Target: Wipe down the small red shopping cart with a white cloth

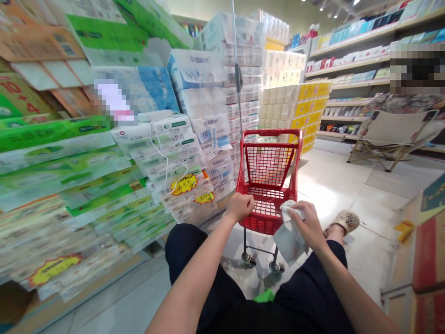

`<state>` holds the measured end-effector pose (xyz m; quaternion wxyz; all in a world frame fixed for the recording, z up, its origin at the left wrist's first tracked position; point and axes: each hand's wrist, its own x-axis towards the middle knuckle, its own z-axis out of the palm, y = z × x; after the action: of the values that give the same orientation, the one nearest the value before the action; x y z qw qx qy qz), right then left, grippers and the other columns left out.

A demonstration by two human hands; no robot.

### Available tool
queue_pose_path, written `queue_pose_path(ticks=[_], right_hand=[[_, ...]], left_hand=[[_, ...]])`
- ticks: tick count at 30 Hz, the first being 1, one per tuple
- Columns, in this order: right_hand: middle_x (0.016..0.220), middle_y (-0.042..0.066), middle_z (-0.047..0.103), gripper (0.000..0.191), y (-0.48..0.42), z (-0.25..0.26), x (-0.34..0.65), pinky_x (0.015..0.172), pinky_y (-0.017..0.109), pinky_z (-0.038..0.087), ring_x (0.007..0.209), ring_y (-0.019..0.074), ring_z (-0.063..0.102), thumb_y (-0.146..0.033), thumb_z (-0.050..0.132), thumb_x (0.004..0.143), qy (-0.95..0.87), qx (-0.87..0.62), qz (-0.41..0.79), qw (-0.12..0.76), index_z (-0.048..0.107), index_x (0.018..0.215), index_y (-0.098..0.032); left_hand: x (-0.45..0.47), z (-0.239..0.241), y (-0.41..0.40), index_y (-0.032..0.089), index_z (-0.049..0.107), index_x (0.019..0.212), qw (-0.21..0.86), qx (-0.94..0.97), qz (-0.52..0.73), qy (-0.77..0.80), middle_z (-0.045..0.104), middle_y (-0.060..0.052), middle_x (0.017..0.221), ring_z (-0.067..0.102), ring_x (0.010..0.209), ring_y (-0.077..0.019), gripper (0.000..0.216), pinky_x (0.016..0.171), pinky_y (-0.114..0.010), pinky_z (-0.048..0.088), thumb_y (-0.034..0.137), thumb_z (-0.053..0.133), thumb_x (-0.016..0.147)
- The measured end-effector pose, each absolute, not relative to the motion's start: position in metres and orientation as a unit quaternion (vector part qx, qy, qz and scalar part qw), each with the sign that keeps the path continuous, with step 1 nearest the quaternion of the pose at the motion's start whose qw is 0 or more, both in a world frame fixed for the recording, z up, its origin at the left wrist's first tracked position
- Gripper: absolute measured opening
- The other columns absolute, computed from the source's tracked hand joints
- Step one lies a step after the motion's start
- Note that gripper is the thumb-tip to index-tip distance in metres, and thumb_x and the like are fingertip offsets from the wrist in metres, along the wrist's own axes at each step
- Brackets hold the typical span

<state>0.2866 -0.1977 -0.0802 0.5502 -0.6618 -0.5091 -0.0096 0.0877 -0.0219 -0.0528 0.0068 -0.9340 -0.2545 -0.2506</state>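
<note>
A small red shopping cart (267, 171) stands on the tiled floor right in front of my knees. My left hand (240, 206) is closed in a fist around the near rim of its basket. My right hand (306, 225) is closed on a white cloth (288, 236), pressed against the cart's near right corner; the cloth hangs down beside the basket. I am seated, my dark trouser legs on either side of the cart's wheels (247, 258).
Stacks of packaged tissue and paper rolls (104, 176) fill the left side and the back. Shelves of goods (351, 55) line the right wall. A folding chair (392, 137) stands at the right, with a person behind it. Cardboard boxes (422, 250) sit at the near right.
</note>
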Motion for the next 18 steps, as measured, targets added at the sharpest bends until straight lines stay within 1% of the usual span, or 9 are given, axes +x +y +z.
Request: queue_pose_path(ticks=[8, 10, 13, 15, 18], right_hand=[[0.098, 0.006, 0.060, 0.035, -0.151, -0.063, 0.358, 0.086, 0.041, 0.045, 0.095, 0.0247, 0.057, -0.055, 0.057, 0.084, -0.458, -0.707, 0.008, 0.539, 0.060, 0.094, -0.023], [0.098, 0.007, 0.061, 0.034, -0.153, -0.062, 0.350, 0.085, 0.041, 0.046, 0.094, 0.0249, 0.057, -0.055, 0.056, 0.085, -0.465, -0.703, -0.014, 0.538, 0.060, 0.096, -0.023], [0.103, 0.007, 0.060, 0.028, -0.169, -0.062, 0.316, 0.090, 0.042, 0.045, 0.100, 0.0254, 0.056, -0.050, 0.056, 0.087, -0.506, -0.674, -0.043, 0.536, 0.061, 0.097, -0.024], [0.106, 0.008, 0.059, 0.023, -0.181, -0.061, 0.292, 0.094, 0.042, 0.044, 0.104, 0.0252, 0.056, -0.046, 0.056, 0.089, -0.554, -0.647, -0.021, 0.524, 0.062, 0.096, -0.025], [0.108, 0.008, 0.060, 0.022, -0.185, -0.056, 0.276, 0.094, 0.043, 0.046, 0.105, 0.0252, 0.057, -0.044, 0.052, 0.091, -0.623, -0.607, 0.041, 0.492, 0.063, 0.098, -0.026]], left_hand=[[0.082, -0.051, -0.017, 0.022, 0.061, 0.070, 0.011, -0.939, -0.238, -0.249, 0.070, 0.000, 0.073, 0.060, 0.067, -0.0150, 0.031, 0.074, -0.029, 0.037, 0.026, 0.040, 0.093], [0.079, -0.051, -0.017, 0.022, 0.061, 0.071, 0.010, -0.937, -0.240, -0.255, 0.070, 0.001, 0.072, 0.060, 0.067, -0.0153, 0.031, 0.074, -0.029, 0.037, 0.026, 0.040, 0.093], [0.073, -0.049, -0.013, 0.022, 0.061, 0.070, 0.004, -0.936, -0.237, -0.261, 0.069, 0.001, 0.072, 0.060, 0.068, -0.0158, 0.032, 0.074, -0.029, 0.038, 0.026, 0.040, 0.093], [0.068, -0.047, -0.010, 0.022, 0.060, 0.068, 0.001, -0.936, -0.230, -0.266, 0.069, 0.000, 0.073, 0.060, 0.068, -0.0159, 0.032, 0.075, -0.029, 0.038, 0.026, 0.040, 0.093], [0.060, -0.044, -0.002, 0.022, 0.059, 0.068, -0.004, -0.941, -0.219, -0.257, 0.069, 0.000, 0.074, 0.058, 0.068, -0.0156, 0.033, 0.078, -0.029, 0.039, 0.026, 0.038, 0.093]])
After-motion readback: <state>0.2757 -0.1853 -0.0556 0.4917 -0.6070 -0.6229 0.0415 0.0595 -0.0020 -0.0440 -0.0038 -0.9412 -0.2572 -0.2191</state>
